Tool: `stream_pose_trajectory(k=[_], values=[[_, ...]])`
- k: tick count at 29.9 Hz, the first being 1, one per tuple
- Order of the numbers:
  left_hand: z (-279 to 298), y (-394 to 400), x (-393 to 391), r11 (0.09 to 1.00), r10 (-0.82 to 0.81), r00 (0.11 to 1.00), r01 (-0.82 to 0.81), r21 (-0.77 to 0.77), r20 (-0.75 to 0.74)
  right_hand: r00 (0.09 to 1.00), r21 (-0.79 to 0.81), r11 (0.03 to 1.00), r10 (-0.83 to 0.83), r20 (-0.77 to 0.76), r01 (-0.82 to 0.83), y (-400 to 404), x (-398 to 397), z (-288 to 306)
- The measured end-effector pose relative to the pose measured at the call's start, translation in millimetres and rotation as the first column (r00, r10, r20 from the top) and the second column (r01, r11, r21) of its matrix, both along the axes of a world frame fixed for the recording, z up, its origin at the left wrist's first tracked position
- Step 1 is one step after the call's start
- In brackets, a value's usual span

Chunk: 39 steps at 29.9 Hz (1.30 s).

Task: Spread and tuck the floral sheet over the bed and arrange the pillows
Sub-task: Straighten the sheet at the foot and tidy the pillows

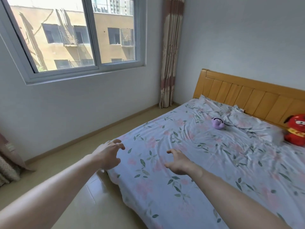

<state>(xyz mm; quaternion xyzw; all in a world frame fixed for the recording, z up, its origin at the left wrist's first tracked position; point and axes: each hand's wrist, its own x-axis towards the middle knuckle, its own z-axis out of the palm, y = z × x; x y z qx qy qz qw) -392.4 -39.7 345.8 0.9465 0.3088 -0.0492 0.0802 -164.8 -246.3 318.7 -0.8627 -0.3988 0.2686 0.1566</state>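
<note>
We see the floral sheet (189,162) lying over the bed (115,177), right up to the wooden headboard (247,96). It has many wrinkles in the middle. 2 pillows (237,119) in the same flowers lie flat by the headboard. A small purple toy (218,123) sits just in front of them, and a red toy (296,130) leans by the headboard.

Our left hand (109,154) reaches to the corner of the bed. Its fingers (121,146) are spread apart and bent a little, and they hold nothing. Our right hand (179,162) is low over the sheet with its fingers apart too. We cannot tell if it touches the cloth.

We think both hands go to this corner because the sheet hangs loose there. It needs pulling flat and tucking under.
</note>
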Motion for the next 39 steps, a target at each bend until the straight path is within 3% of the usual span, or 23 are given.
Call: stream_pose_trajectory(k=[13,21,26,32,39], values=[[-23,140,58,0.991,-0.129,0.992,0.129,-0.024,0.002,0.997,-0.106,0.991,-0.078,-0.020,0.075,115,44,-23],[-42,319,74,0.996,0.066,0.996,-0.070,-0.061,-0.062,0.992,-0.101,0.991,0.079,-0.101,-0.089,324,83,-51],[-53,363,69,0.979,0.159,0.986,-0.164,-0.125,-0.047,0.986,-0.066,0.987,0.141,-0.094,-0.147,392,77,-47],[-61,418,77,0.979,0.149,0.988,-0.153,-0.135,-0.033,0.982,-0.073,0.982,0.165,-0.091,-0.172,448,80,-49],[-67,501,93,0.990,0.043,0.999,-0.046,-0.135,-0.030,0.994,-0.113,0.990,0.077,-0.077,-0.086,521,73,-56]])
